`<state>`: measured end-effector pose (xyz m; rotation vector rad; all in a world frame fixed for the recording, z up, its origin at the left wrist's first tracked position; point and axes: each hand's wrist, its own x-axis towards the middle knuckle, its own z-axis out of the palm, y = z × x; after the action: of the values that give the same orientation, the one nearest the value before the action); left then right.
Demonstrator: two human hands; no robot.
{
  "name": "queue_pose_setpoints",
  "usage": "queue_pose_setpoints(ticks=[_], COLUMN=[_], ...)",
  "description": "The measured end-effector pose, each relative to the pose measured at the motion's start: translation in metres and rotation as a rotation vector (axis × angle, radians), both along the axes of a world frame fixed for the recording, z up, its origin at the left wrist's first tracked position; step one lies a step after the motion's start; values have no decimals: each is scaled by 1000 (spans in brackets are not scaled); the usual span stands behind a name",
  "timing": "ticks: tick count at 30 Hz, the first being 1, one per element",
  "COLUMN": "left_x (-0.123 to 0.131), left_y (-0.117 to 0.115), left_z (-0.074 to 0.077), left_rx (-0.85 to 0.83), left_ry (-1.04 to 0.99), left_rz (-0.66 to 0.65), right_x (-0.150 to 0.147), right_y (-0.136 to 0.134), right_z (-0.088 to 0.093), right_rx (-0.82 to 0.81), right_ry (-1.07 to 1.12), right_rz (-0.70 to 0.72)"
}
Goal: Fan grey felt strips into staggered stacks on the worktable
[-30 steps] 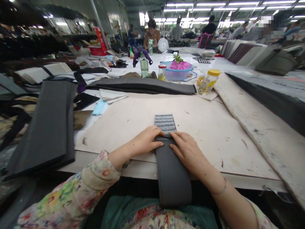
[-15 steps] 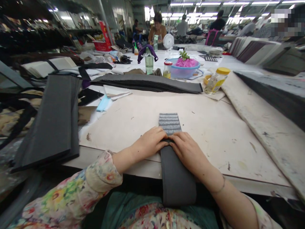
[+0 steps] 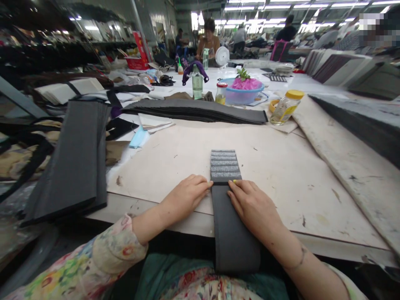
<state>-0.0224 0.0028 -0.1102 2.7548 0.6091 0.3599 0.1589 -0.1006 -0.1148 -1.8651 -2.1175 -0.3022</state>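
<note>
A long dark grey strip [image 3: 233, 227] lies over the near edge of the work table [image 3: 281, 175] and hangs down into my lap. On its far end sits a ribbed grey patch [image 3: 224, 166]. My left hand [image 3: 184, 196] rests flat at the strip's left edge, fingertips touching it just below the patch. My right hand [image 3: 254, 204] lies flat at the right edge, fingertips at the patch's near corner. The fingers of both hands are stretched out, and neither hand grips anything.
A stack of dark strips [image 3: 70, 158] hangs over the table's left side. Another stack [image 3: 200, 110] lies across the back. Behind stand a yellow-lidded jar [image 3: 285, 107], a blue bowl [image 3: 242, 93] and a bottle [image 3: 197, 83]. A person [image 3: 208, 39] sits far back.
Both hands slid back and apart from the middle of the strip to its edges, uncovering the near end of the ribbed patch. The view shifted slightly.
</note>
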Motion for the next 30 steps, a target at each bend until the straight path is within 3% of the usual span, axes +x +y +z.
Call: queue_pose_setpoints(ticks=[6, 13, 18, 25, 27, 30], left_x=[15, 33, 45, 57, 64, 82], left_y=[26, 24, 34, 38, 38, 39], left_z=[10, 9, 14, 32, 36, 39], left_rx=[28, 85, -160, -693, -713, -602], left_ry=[-3, 37, 25, -17, 24, 95], left_rz=[81, 104, 206, 126, 123, 73], right_x=[-1, -2, -2, -1, -1, 0], right_y=[0, -1, -1, -3, -3, -3], right_z=[0, 1, -1, -2, -2, -3], right_rx=[4, -1, 25, 74, 88, 90], right_ry=[7, 39, 54, 69, 68, 67], right_rz=[1, -13, -23, -27, -22, -25])
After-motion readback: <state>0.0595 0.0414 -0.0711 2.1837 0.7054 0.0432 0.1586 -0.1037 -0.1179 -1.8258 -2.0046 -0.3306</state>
